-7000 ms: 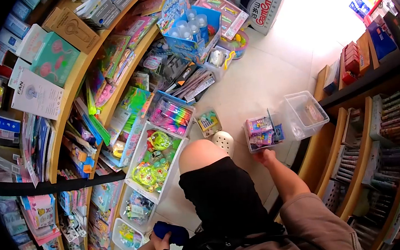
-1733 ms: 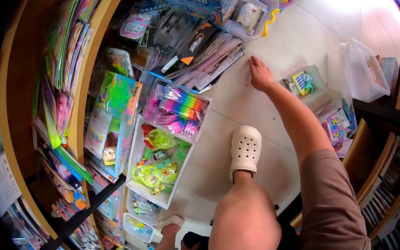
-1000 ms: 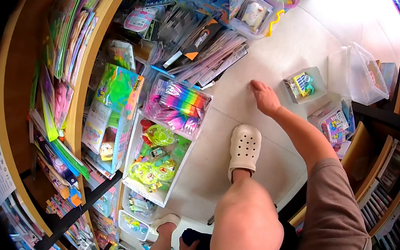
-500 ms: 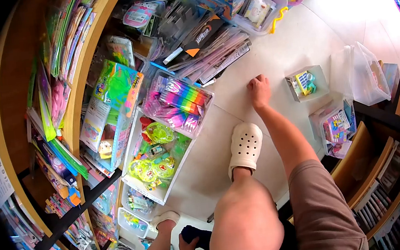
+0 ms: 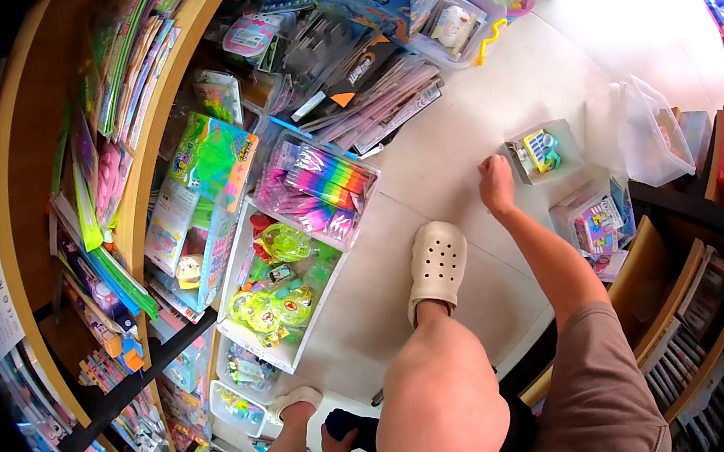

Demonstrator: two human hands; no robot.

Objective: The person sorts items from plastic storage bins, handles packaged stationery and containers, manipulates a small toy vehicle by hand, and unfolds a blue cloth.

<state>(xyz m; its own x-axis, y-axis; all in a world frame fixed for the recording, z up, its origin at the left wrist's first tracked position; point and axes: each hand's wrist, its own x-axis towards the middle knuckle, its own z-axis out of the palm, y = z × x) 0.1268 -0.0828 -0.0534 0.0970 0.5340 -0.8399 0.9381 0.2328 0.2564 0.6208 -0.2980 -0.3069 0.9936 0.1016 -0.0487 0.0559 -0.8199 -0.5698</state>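
My right hand (image 5: pixel 496 184) is closed above the floor, its fingers curled under. Whatever it may hold is hidden. Just to its right stands a small grey open box (image 5: pixel 572 151) with a yellow and teal packaged item (image 5: pixel 544 150) inside; a narrow gap separates the two. Low in the view, beside my bent knee, my left hand (image 5: pixel 336 451) is wrapped around a dark navy cloth-like thing (image 5: pixel 354 424), partly hidden by the leg.
On the left, a white box (image 5: pixel 283 358) holds green toys, with a clear tub of rainbow items (image 5: pixel 331 181) above it. Packed wooden shelves (image 5: pixel 152 116) flank the left. A clear plastic bin (image 5: pixel 658 142) stands at right. My beige clog (image 5: pixel 438 262) rests on the tiles (image 5: pixel 446 142).
My right hand has moved right and slightly down, closer to the small grey box, still closed. The view has shifted slightly. My left hand keeps hold of the dark cloth-like thing.
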